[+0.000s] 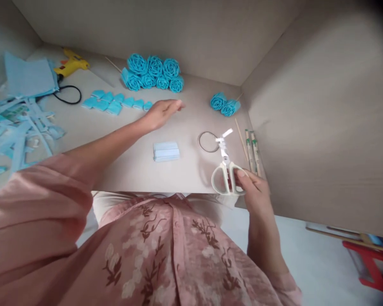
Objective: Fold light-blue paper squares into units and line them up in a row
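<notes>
My right hand [255,189] holds scissors [225,159] with cream-white handles by the right loop, near the table's front edge. Their blades point away from me, and small white strips [227,133] show at the tips. My left hand [164,114] reaches over the middle of the table, fingers stretched to the right with nothing visible in them. Beside its wrist end rows of folded blue pieces [110,102]. A folded pale blue pleated piece [166,151] lies below that hand. Left of the scissors' blades is a thin ring-shaped roll [208,142].
Several blue crepe roses [155,66] are grouped at the back, and two more roses [225,104] sit right. A yellow glue gun [72,62], blue sheets [30,76] and tangled scraps [19,131] occupy the left. Sticks [252,151] lie along the right wall [306,127].
</notes>
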`<state>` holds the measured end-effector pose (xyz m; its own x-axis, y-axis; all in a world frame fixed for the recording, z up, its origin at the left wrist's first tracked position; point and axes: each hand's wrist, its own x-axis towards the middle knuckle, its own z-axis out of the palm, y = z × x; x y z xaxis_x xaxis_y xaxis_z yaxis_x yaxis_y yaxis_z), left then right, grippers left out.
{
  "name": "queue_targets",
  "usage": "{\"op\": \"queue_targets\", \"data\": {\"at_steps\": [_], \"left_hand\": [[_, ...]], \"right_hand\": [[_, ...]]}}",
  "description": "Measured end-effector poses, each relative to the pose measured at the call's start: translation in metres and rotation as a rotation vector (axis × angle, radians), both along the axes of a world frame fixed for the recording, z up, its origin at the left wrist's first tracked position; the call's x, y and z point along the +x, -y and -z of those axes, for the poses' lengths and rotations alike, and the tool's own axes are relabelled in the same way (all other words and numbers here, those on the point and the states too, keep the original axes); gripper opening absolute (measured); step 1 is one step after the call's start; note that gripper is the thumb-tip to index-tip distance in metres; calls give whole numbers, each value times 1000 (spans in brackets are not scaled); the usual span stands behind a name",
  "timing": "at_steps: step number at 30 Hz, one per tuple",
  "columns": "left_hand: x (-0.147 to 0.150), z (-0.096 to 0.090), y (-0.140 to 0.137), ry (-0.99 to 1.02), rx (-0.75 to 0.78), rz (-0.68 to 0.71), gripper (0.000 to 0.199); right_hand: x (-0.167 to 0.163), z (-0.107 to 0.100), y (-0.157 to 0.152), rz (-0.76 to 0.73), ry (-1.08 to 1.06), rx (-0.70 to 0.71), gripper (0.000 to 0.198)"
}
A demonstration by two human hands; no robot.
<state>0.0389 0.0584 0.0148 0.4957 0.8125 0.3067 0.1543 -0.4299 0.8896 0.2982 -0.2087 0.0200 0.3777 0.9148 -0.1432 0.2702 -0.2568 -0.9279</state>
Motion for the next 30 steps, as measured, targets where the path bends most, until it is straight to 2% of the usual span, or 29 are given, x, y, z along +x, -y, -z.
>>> {"op": "queue_targets", "data": {"at_steps": [4, 9, 15, 20, 24, 30], "left_hand": [[-20, 8, 15, 46, -93, -16, 65], [-35, 5, 33, 18, -131, 14, 70], [-46, 11, 37, 17, -143, 56, 68], [-55, 17, 38, 44, -153, 18, 61], [-65, 20, 37, -53, -152, -44, 54], [-67, 28, 31, -129, -98, -108, 36]], "right_hand": [[-25, 9, -47, -146, 79, 30, 44], [-42, 18, -88, -205, 180, 47, 38], [-35, 17, -94, -212, 589, -18, 54], [-25, 9, -101, -185, 856, -72, 46], [-18, -4, -105, -114, 1112, -98, 37], [-40, -14, -128, -268, 967, 97, 34]]}}
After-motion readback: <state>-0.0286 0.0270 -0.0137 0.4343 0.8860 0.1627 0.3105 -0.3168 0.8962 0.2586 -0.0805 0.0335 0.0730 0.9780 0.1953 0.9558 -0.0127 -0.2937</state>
